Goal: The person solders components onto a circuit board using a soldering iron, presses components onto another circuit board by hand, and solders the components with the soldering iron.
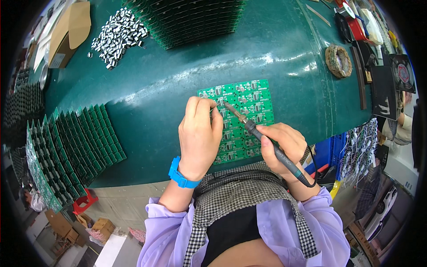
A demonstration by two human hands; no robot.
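Observation:
A green circuit board panel [242, 91], made up of several repeated small boards, lies flat on the table in front of me. My right hand [284, 144] grips a soldering iron [273, 147] like a pen, its tip touching or just above the panel's upper left part. Close to that tip, my left hand [200, 127] hovers over the panel's left edge with thumb and fingers pinched together. Whatever sits in that pinch is too small or too hidden to name. A blue band circles my left wrist.
Stacked circuit boards [75, 147] stand at the left, and another stack [191, 20] at the far middle. Small metallic parts [119, 38] lie heaped beside a cardboard box [69, 33]. A round, crusted holder [338, 61] sits at the right, near bundled wires [359, 151].

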